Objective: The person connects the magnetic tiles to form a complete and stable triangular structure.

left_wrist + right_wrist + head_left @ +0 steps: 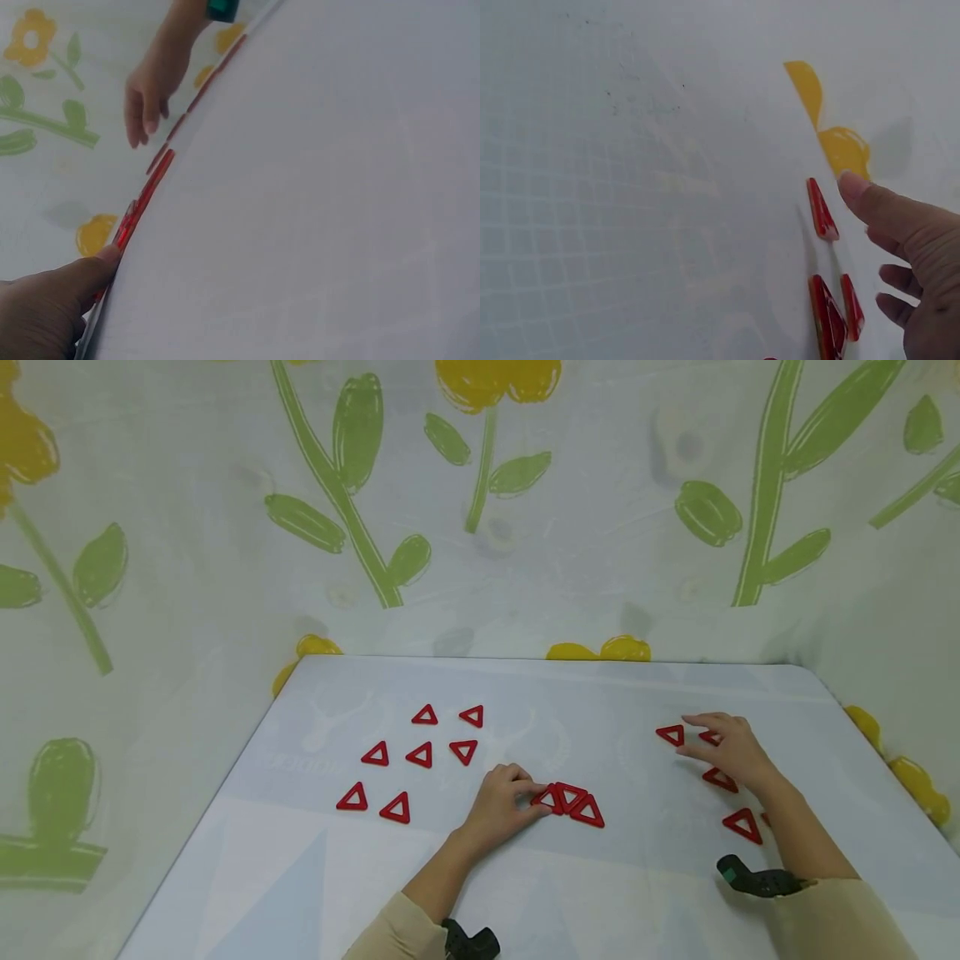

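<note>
My left hand (501,802) pinches a red triangle frame (557,792) between thumb and forefinger. That triangle lies flat at the left end of a short row, touching an inverted red triangle (571,787), with a third triangle (594,820) beside it. In the left wrist view the thumb rests at the near end of these red pieces (139,206). On the right, my right hand (733,750) hovers low with thumb and forefinger spread just right of a single red triangle (660,732). In the right wrist view, its thumb is close to a triangle (820,210), with nothing gripped.
Several loose red triangles, one of them here (351,807), lie on the left of the white table (525,893). More, including this triangle (742,839), lie under and near the right forearm. A flower-patterned curtain (585,568) stands behind the table's far edge.
</note>
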A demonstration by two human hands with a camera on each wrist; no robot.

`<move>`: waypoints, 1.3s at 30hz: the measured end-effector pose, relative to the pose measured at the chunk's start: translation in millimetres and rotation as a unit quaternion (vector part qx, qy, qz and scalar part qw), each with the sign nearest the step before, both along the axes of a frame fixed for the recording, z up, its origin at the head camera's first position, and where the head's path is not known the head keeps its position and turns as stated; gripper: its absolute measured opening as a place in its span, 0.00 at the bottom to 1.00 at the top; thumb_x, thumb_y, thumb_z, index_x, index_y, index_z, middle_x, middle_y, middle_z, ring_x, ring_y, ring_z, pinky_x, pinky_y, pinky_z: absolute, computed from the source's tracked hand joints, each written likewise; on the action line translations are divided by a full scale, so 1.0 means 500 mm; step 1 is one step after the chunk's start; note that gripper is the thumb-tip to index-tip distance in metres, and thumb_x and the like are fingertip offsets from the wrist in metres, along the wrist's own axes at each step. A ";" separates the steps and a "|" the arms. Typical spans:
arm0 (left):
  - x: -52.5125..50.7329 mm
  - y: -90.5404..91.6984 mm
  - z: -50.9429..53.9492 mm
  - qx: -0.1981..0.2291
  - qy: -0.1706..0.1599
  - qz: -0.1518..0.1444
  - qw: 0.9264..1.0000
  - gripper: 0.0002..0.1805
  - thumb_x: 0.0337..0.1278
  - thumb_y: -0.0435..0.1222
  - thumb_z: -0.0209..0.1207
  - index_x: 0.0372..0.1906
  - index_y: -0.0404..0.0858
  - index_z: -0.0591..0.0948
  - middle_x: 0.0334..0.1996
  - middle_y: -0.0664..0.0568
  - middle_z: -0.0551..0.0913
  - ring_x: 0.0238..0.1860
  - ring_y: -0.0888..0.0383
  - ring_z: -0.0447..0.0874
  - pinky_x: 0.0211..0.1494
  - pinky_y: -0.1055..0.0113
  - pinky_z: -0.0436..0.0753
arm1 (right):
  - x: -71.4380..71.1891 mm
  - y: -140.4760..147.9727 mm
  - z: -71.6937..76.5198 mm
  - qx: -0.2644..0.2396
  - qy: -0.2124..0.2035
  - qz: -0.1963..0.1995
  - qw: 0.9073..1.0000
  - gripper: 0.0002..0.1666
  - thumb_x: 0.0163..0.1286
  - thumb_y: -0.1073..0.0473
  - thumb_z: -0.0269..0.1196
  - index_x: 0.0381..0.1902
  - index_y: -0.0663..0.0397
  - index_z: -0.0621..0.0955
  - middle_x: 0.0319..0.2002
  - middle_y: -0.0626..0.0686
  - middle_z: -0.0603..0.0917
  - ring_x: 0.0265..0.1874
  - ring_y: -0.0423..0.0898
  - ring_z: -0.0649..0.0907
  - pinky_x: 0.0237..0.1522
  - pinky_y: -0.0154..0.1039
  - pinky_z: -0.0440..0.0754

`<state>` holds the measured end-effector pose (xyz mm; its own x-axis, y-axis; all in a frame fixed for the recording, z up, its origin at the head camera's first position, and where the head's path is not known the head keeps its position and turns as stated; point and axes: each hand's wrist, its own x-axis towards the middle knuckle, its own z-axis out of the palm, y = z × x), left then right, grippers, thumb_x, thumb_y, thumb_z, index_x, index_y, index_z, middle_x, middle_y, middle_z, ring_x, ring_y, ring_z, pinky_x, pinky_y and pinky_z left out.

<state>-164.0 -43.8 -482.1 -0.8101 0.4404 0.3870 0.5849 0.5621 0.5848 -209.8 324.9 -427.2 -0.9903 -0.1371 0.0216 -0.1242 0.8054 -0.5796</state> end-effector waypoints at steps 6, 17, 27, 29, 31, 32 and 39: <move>0.001 -0.001 0.004 0.000 0.011 -0.002 1.000 0.15 0.46 0.41 0.70 0.41 0.41 0.87 0.34 0.54 0.77 0.37 0.60 0.71 0.42 0.68 0.70 | -0.021 0.016 -0.011 0.015 0.003 0.030 0.999 0.36 0.62 0.49 0.66 0.60 0.69 0.72 0.59 0.72 0.68 0.58 0.70 0.60 0.54 0.67 0.63; 0.000 -0.001 0.004 -0.009 -0.019 0.001 1.000 0.15 0.48 0.41 0.69 0.43 0.43 0.87 0.36 0.55 0.77 0.38 0.61 0.71 0.43 0.69 0.70 | -0.045 0.018 -0.026 0.082 0.031 0.062 0.994 0.32 0.59 0.52 0.68 0.55 0.69 0.76 0.53 0.72 0.72 0.52 0.70 0.65 0.50 0.65 0.65; -0.003 0.000 0.002 -0.009 -0.008 -0.002 1.000 0.15 0.47 0.41 0.69 0.43 0.42 0.87 0.35 0.55 0.77 0.37 0.61 0.71 0.43 0.68 0.71 | -0.049 0.016 -0.032 0.052 0.020 0.050 0.997 0.32 0.58 0.49 0.68 0.52 0.68 0.78 0.51 0.70 0.73 0.52 0.68 0.64 0.47 0.62 0.67; -0.003 0.000 0.002 -0.010 -0.010 -0.002 1.000 0.15 0.48 0.42 0.69 0.43 0.43 0.87 0.35 0.55 0.77 0.37 0.61 0.71 0.43 0.68 0.70 | -0.049 0.013 -0.033 0.048 0.022 0.048 0.997 0.32 0.58 0.49 0.69 0.52 0.67 0.78 0.51 0.70 0.73 0.52 0.68 0.64 0.47 0.63 0.67; -0.003 -0.001 0.003 -0.010 -0.012 -0.002 1.000 0.15 0.48 0.41 0.69 0.43 0.43 0.87 0.35 0.55 0.77 0.38 0.61 0.71 0.44 0.68 0.70 | -0.050 0.011 -0.035 0.043 0.026 0.048 0.998 0.32 0.57 0.49 0.69 0.52 0.67 0.79 0.51 0.70 0.74 0.53 0.68 0.64 0.48 0.63 0.67; -0.003 -0.001 0.003 -0.010 -0.013 -0.001 1.000 0.15 0.48 0.41 0.69 0.43 0.43 0.87 0.35 0.55 0.77 0.38 0.61 0.71 0.44 0.68 0.70 | -0.050 0.009 -0.035 0.040 0.025 0.049 0.998 0.32 0.57 0.49 0.69 0.52 0.68 0.79 0.51 0.70 0.74 0.53 0.68 0.64 0.49 0.63 0.66; -0.002 -0.001 0.005 -0.009 -0.017 0.001 1.000 0.15 0.48 0.41 0.69 0.43 0.43 0.87 0.35 0.55 0.77 0.38 0.60 0.71 0.44 0.67 0.71 | -0.048 -0.009 -0.038 0.017 0.006 0.049 0.999 0.33 0.57 0.48 0.69 0.53 0.66 0.79 0.52 0.68 0.74 0.53 0.65 0.64 0.51 0.61 0.66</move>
<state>-165.0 -44.2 -479.3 -0.8238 0.4447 0.3516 0.5635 0.5742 0.5940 -234.0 320.1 -446.3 -0.9717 -0.2345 0.0270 -0.2103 0.8081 -0.5503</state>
